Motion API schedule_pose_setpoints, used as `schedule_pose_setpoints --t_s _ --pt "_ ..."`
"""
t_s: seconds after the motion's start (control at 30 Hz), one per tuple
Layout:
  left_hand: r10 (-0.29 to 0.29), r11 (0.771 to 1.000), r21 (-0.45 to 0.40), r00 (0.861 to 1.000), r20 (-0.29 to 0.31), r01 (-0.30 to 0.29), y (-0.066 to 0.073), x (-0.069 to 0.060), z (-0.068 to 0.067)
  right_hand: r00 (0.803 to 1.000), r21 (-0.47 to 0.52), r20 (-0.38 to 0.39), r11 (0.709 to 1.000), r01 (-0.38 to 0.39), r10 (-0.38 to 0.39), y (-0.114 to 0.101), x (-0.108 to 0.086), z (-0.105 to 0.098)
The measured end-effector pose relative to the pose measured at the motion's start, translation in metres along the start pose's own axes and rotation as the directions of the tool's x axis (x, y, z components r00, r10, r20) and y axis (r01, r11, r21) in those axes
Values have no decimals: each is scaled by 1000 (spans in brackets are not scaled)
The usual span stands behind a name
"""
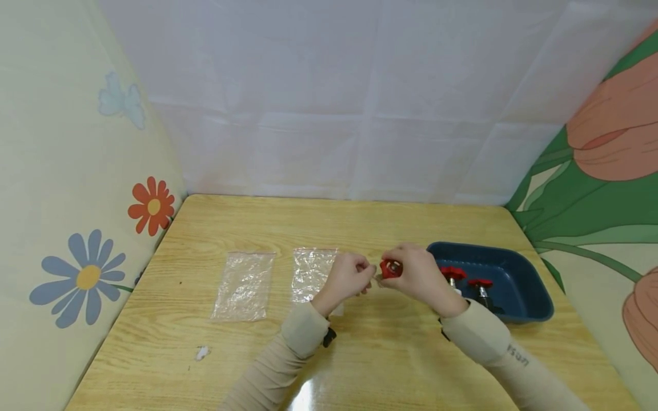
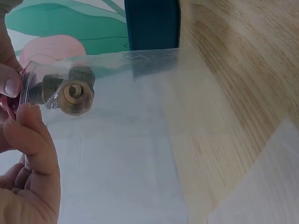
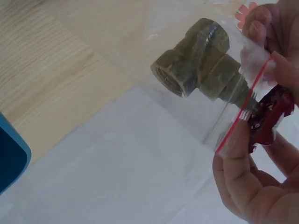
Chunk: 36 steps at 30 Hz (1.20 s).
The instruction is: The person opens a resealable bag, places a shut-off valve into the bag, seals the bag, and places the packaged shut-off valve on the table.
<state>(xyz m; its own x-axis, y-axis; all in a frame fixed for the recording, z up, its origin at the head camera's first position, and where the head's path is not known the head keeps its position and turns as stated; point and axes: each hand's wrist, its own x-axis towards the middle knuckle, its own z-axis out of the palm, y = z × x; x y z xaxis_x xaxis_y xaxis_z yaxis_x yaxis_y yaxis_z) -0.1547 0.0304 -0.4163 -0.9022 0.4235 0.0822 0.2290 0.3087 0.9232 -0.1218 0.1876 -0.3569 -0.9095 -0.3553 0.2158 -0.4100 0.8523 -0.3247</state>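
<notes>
Nearest, the wooden table (image 1: 401, 365) is crossed by two beige sleeves (image 1: 272, 371), and its surface is marked by a white worn patch (image 1: 203, 353) towards the left edge. Farther in, over the table's middle, the edge of a clear zip bag (image 3: 217, 126) is pinched between the curled fingers and thumb of the left hand (image 1: 349, 277). A brass tee-shaped valve (image 3: 217, 77) is gripped at its red handwheel (image 3: 271, 119) by the bent fingers of the right hand (image 1: 413, 274); its body is enclosed in the bag, while the handwheel is left outside the red-striped mouth. Two more clear bags are laid flat: one (image 1: 244, 285) towards the left edge, another (image 1: 311, 271) partly covered by the left hand. Near the right edge, red-handled valves (image 1: 480, 288) are held in a dark blue tray (image 1: 526, 279). Beyond the far edge, a creased white sheet (image 1: 329, 125) is hung.
</notes>
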Motion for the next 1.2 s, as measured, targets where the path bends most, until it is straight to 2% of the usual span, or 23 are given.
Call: schedule_pose_setpoints --t_s 0.13,0.3,0.43,0.53,0.73,0.87,0.97,1.2 --pt "-10 1000 -23 1000 -6 10 0 1 0 998 -31 -36 998 55 -56 -3 -2 2" --pt "-20 999 -40 1000 -13 20 1 1 0 997 9 -20 997 75 -74 -2 -3 1" --pt "22 999 -49 1000 -16 -22 0 1 -1 998 48 -8 997 61 -61 2 -4 -1" --pt "74 996 -49 997 -14 -74 -1 1 -1 999 64 -8 997 37 -37 3 -5 -1" --pt "157 987 -26 988 -12 -157 -2 0 1 999 48 -38 998 -37 39 4 -4 0" --pt "178 983 -35 984 -12 -178 -2 0 3 995 11 -66 998 -69 70 3 -3 0" --pt "189 981 -34 982 -11 -189 -2 0 4 995 -6 -61 997 -82 81 2 -3 2" --pt "164 985 -43 986 -31 -166 -3 1 7 999 -21 -40 999 -30 29 1 -5 8"
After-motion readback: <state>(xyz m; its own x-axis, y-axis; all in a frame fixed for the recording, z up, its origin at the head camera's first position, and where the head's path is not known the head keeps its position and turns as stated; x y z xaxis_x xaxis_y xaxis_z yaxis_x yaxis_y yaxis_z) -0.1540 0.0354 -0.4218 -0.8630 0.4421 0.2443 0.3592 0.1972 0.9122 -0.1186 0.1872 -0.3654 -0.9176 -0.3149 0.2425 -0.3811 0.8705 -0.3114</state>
